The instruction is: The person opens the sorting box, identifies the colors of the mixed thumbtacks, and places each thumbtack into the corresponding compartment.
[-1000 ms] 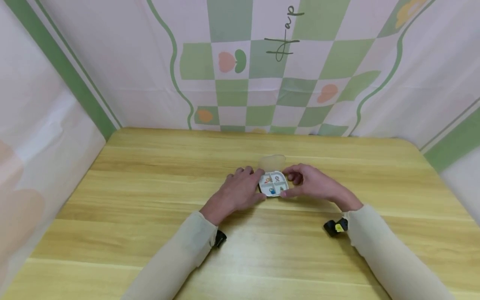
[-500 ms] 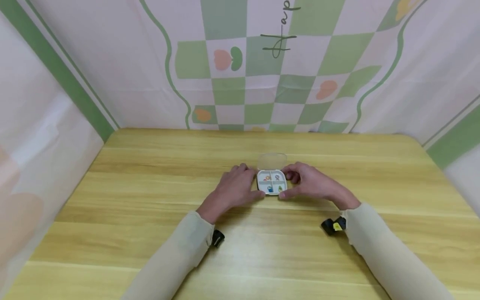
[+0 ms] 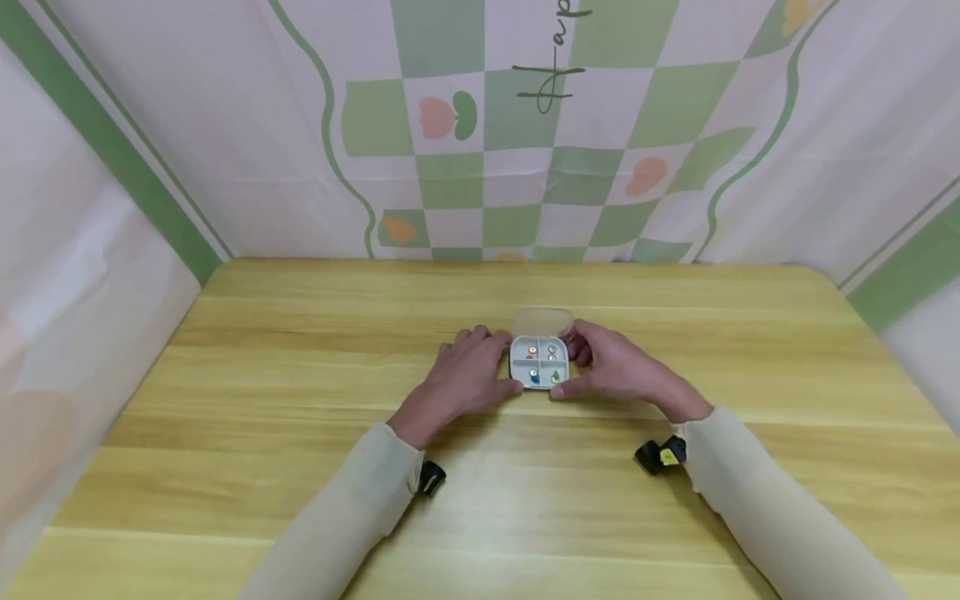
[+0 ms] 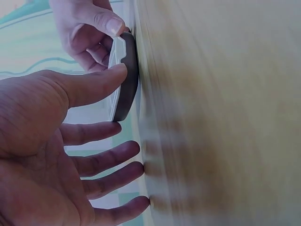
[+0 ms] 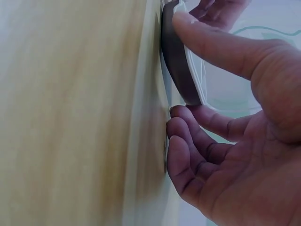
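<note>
A small white pill box (image 3: pixel 539 364) with a dark base lies on the table, its four-part inside facing up and small colourful bits in the compartments. Its clear lid (image 3: pixel 543 321) stands raised at the far side. My left hand (image 3: pixel 465 372) holds the left side, thumb at the near edge and index fingertip at the far corner; its other fingers spread down to the table in the left wrist view. From the right, my right hand (image 3: pixel 618 364) grips the box (image 5: pixel 178 61) between thumb and index finger, the remaining fingers curled beside it.
The wood-grain table (image 3: pixel 300 400) runs back to a white and green checked cloth (image 3: pixel 517 183). More cloth hangs along the left and right sides. A black wrist camera (image 3: pixel 433 478) sits below the left cuff, another black device (image 3: pixel 651 457) by the right cuff.
The pill box has turned slightly to sit squarer. My left index finger has slid off its top left corner to the side. The right hand keeps its hold while the view shifts a little.
</note>
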`<move>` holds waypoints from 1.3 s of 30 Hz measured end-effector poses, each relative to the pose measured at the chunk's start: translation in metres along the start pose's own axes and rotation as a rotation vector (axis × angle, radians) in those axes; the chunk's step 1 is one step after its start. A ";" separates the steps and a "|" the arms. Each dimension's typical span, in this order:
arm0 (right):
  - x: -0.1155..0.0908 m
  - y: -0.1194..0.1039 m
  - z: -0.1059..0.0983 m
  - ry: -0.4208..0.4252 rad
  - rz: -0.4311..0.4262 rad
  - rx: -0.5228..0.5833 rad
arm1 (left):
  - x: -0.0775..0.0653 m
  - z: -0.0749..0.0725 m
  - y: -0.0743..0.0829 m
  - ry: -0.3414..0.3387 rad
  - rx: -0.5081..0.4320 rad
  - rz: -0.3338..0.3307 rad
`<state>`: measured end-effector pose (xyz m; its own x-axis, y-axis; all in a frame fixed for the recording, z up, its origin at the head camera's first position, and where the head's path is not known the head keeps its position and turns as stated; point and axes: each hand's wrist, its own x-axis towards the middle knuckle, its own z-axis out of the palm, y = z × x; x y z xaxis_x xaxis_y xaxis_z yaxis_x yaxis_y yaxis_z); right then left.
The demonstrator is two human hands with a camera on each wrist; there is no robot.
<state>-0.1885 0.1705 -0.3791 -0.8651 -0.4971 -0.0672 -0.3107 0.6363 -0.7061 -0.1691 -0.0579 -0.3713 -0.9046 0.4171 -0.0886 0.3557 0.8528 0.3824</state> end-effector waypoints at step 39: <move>-0.005 -0.008 0.003 0.059 -0.013 -0.087 | -0.001 -0.001 0.001 0.098 -0.024 0.079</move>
<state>-0.1810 0.1663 -0.3750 -0.8817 -0.4716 -0.0156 -0.3525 0.6803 -0.6425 -0.1686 -0.0578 -0.3699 -0.8928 0.4492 0.0326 0.4224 0.8099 0.4070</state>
